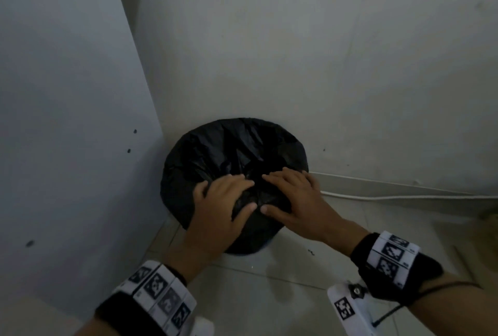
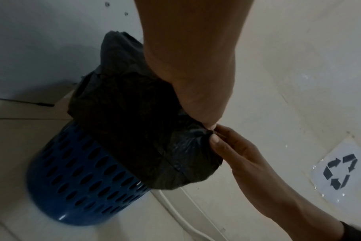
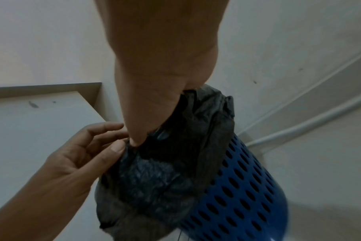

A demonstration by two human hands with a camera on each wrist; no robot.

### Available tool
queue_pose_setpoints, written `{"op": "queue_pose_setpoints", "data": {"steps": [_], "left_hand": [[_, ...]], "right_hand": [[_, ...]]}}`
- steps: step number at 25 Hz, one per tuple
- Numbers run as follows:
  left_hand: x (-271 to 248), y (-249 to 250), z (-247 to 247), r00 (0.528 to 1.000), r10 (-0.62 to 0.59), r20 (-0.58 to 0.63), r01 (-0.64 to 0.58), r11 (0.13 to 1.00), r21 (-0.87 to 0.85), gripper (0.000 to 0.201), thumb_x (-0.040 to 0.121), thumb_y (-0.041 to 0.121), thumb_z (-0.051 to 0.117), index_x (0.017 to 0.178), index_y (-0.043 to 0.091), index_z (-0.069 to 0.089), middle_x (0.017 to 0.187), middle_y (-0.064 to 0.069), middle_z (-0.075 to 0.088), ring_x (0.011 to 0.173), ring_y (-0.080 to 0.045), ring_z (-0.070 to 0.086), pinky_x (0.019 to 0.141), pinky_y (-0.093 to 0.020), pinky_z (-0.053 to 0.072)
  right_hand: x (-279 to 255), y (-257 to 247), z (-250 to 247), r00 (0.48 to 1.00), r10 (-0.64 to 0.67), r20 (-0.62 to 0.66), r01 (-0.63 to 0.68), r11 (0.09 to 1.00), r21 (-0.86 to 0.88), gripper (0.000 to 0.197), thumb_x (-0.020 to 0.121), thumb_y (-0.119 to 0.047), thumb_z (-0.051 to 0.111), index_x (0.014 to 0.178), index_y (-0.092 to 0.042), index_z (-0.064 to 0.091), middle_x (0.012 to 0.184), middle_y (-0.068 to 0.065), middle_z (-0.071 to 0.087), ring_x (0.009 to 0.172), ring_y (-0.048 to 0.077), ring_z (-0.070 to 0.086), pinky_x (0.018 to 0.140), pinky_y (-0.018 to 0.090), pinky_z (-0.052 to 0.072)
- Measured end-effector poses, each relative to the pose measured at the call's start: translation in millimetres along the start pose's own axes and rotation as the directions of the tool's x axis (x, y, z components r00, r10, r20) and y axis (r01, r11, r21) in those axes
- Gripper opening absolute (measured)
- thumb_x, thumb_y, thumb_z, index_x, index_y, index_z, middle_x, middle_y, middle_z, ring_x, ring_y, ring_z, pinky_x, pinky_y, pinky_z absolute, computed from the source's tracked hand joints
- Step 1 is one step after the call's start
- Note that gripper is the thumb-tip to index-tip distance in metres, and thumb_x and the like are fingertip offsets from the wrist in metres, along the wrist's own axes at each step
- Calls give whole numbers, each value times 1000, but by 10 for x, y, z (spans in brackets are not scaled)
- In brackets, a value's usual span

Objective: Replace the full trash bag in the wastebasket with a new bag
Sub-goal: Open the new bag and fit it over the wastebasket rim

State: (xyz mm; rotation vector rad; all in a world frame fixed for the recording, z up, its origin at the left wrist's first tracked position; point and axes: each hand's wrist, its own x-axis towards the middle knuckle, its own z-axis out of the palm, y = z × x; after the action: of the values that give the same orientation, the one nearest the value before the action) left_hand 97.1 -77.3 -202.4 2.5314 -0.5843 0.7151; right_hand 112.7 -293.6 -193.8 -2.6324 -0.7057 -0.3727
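On the far left stands a tall flat pale grey panel (image 1: pixel 67 120), and right beside it, tucked in the corner against the pale wall (image 1: pixel 323 52), is the round blue plastic wastebasket with holes in its side (image 2: pixel 82 182). It stands on the pale tiled floor (image 1: pixel 269 295). A thin crinkly black plastic trash bag (image 1: pixel 215 152) covers its whole top and folds down over the rim. The left hand (image 1: pixel 221 206) lies on the near side of the bag, and its thumb and fingers pinch a bit of the plastic. The right hand (image 1: pixel 293 201) is just beside it, almost touching, and it pinches the same bunched-up spot from the other side. The bag looks soft and floppy and a little slippery, so I think a small pinch could slip or tear it. It may be heavy if it is full. A good place to hold it is the loose edge around the rim, gathered into a thick bunch. To the right a thin white cable (image 1: pixel 404 196) runs along the bottom of the wall, and the left wrist view shows a recycling sign (image 2: pixel 340 171) stuck there too. What is inside the bag is hidden. No new bag shows anywhere. The room is dim, so the bag's folds are hard to make out.
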Motion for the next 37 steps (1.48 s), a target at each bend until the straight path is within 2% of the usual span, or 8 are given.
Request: {"op": "queue_pose_setpoints", "data": {"steps": [5, 9, 13, 16, 23, 27, 33, 37], "left_hand": [[52, 66, 121, 989, 117, 95, -118, 993, 11, 26, 97, 34, 43, 115, 32, 61, 115, 9, 64, 99, -13, 62, 84, -34, 34], [73, 136, 153, 991, 88, 98, -84, 995, -45, 22, 99, 26, 45, 113, 30, 61, 109, 12, 67, 89, -13, 64, 79, -37, 36], [84, 155, 146, 992, 91, 93, -88, 996, -30, 25, 99, 28, 41, 114, 31, 60, 112, 10, 66, 92, -15, 64, 77, -41, 42], [42, 162, 140, 987, 140, 79, -146, 986, 78, 33, 94, 22, 36, 113, 32, 61, 129, -1, 57, 104, -22, 60, 83, -45, 44], [-247, 400, 291, 919, 333, 210, -383, 878, 286, 53, 67, 55, 73, 112, 30, 62, 150, -4, 38, 136, -35, 31, 103, -59, 25], [-317, 509, 455, 952, 305, 23, -288, 869, 402, 25, 74, 32, 77, 96, 27, 66, 125, -1, 61, 122, -31, 43, 94, -51, 32], [-254, 540, 522, 925, 364, -107, -305, 880, 364, 8, 86, 30, 68, 85, 25, 63, 79, 5, 63, 105, -26, 57, 85, -45, 30], [-235, 589, 509, 915, 359, -186, -299, 911, 285, 11, 90, 27, 64, 89, 26, 53, 67, 5, 58, 105, -24, 57, 84, -44, 29]], "right_hand": [[-484, 36, 168, 902, 372, -218, -228, 840, 492, 56, 94, -41, 56, 142, -32, 30, 144, -7, 34, 133, 14, 37, 107, 33, 33], [-705, -152, 274, 648, 659, 382, -561, 73, 825, 56, 96, -42, 48, 141, -43, 15, 141, 5, 43, 118, 23, 50, 94, 41, 43], [-650, -274, 370, 650, 548, 527, -513, -196, 836, 66, 96, -35, 54, 141, -49, 7, 127, -6, 55, 109, 12, 56, 99, 49, 43], [-511, -341, 411, 670, 564, 483, -382, -295, 876, 60, 94, -18, 61, 133, -44, 24, 126, 1, 59, 104, 17, 62, 79, 39, 53], [-699, -272, 307, 618, 755, 219, -212, -109, 971, 19, 89, -6, 65, 102, -17, 56, 95, 12, 71, 88, 24, 66, 69, 31, 51], [-803, -283, 182, 689, 706, 166, -218, -18, 976, 33, 85, 3, 66, 114, -13, 62, 90, -1, 71, 81, 10, 68, 72, 22, 53], [-922, -156, 187, 800, 588, -123, -391, 665, 636, 29, 81, -25, 76, 107, -24, 65, 97, -3, 54, 87, 4, 54, 73, 10, 45], [-879, -76, 215, 842, 493, -219, -328, 790, 518, 8, 92, -28, 62, 92, -25, 69, 87, -6, 52, 81, 4, 54, 65, 11, 42]]}}
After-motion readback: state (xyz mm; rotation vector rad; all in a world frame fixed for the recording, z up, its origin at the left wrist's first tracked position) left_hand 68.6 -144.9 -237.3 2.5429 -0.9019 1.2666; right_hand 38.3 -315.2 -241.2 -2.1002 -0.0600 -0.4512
